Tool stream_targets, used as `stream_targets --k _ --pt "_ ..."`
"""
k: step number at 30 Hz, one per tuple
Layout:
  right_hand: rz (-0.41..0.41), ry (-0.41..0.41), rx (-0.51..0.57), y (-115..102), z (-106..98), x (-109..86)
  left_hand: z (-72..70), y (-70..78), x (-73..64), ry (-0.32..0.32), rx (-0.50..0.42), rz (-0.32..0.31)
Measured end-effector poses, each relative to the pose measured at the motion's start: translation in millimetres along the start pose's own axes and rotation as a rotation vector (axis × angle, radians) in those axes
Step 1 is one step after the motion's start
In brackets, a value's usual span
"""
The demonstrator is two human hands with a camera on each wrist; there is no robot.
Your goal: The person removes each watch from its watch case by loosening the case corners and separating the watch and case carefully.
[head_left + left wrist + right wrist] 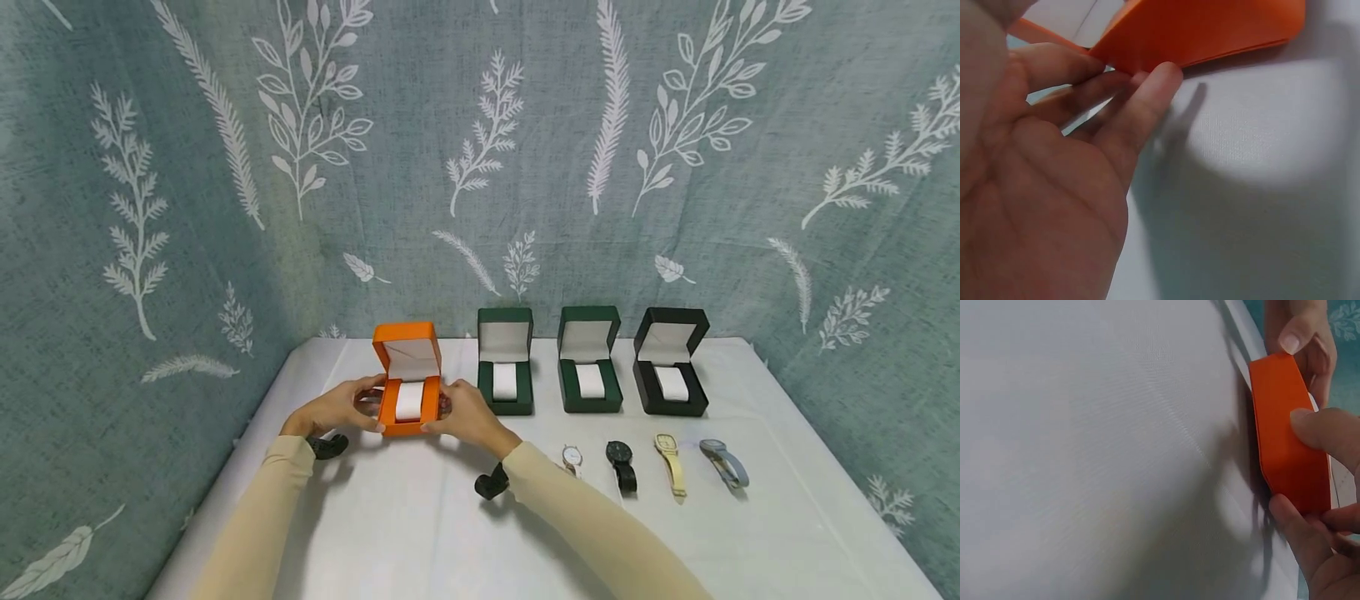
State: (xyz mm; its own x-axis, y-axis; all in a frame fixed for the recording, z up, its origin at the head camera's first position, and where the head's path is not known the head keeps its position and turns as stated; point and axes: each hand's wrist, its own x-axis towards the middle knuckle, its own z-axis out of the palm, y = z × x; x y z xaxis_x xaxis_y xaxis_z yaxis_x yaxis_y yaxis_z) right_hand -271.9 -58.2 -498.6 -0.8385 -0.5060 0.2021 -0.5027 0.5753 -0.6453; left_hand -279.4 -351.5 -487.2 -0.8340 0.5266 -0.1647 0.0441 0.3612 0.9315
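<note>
An orange watch box [406,332] stands with its lid raised at the left of the table, a white cushion [409,402] inside it. My left hand [337,408] holds the box's left side, the thumb near the front corner. On the opposite side my right hand [474,418] grips it, thumb at the front and fingers along the side. In the right wrist view, a thumb lies on the orange front [1285,447] and fingers sit at its lower corner. The left wrist view has my left fingers [1147,94] at the box's edge, close over the cloth.
Two green watch boxes [505,318] and a black one [677,317] stand lids up along the back, each with a white cushion. In front of them lie a small round watch [572,456], a black watch [620,454], a gold watch [670,462] and a grey watch [723,461].
</note>
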Motion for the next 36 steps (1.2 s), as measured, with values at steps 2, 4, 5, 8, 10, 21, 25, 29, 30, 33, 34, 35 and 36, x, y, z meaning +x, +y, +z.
stream_targets --k 2,4,5,8,10,21,25,29,30,33,34,35,36 --pt "0.017 -0.003 -0.005 0 1 1.9 -1.0 -1.8 2.9 -0.003 -0.023 -0.010" --pt "0.031 -0.002 -0.013 1 2 3.4 -1.0 -3.2 6.3 -0.001 -0.039 -0.016" --pt "0.036 0.000 -0.016 2 2 3.9 -0.6 -3.7 8.0 0.001 -0.044 -0.018" --pt "0.041 0.002 -0.022 3 4 5.3 0.1 -4.4 11.2 -0.002 -0.065 -0.031" --pt "0.039 0.003 -0.023 3 5 7.2 -0.4 -4.3 11.7 -0.005 -0.073 -0.036" --pt "0.060 0.008 0.008 0 9 22.3 -8.3 -6.2 15.1 0.008 -0.037 -0.023" --pt "0.056 0.004 -0.001 2 10 24.1 -9.3 -7.6 16.5 0.001 -0.020 -0.012" --pt "0.056 0.001 0.002 3 10 24.6 -8.4 -6.3 16.7 0.001 0.003 -0.005" --pt "0.059 -0.001 0.005 3 10 24.8 -8.0 -5.4 16.7 0.004 0.002 -0.010" --pt "0.075 -0.009 0.014 1 9 24.7 -7.9 -2.0 16.2 0.013 0.002 -0.026" --pt "0.077 -0.009 0.012 0 8 24.8 -8.1 -0.5 16.2 0.011 0.002 -0.028" --pt "0.079 -0.007 0.011 -2 8 25.0 -8.4 1.3 16.2 0.015 0.008 -0.033" --pt "0.076 -0.005 0.006 -2 7 24.9 -8.6 2.7 16.8 0.023 0.019 -0.038"
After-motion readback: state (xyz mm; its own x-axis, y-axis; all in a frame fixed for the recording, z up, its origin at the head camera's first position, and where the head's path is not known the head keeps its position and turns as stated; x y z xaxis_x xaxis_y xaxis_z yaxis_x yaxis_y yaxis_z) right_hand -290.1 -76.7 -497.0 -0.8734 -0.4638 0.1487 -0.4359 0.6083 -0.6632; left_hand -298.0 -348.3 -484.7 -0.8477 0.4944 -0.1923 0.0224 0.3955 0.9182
